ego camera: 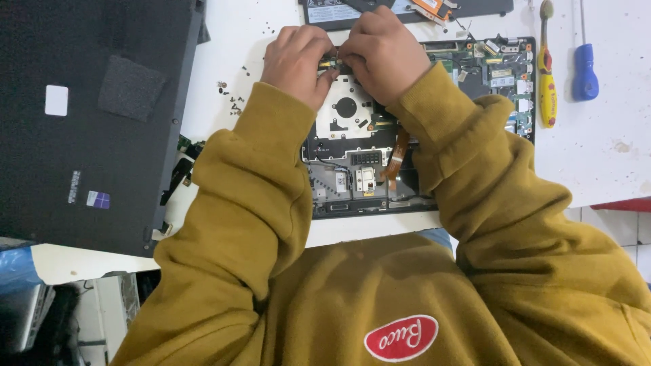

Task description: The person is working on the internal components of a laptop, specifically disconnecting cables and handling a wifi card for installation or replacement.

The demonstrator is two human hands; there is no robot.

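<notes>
An opened laptop base [475,74] lies on the white table [603,156], its circuit boards, orange ribbon cable [397,152] and inner frame exposed. My left hand [295,61] and my right hand [383,51] meet over the upper middle of the base. Both pinch a small part with a yellow-green tip [328,63] between their fingertips. Mustard-yellow sleeves cover both arms and hide much of the base's left and right edges.
A large black laptop cover [95,115] lies at the left. Several small screws [234,102] are scattered beside it. A yellow-handled tool [546,88] and a blue-handled screwdriver [584,74] lie at the right. Another dark device [339,12] sits at the top edge.
</notes>
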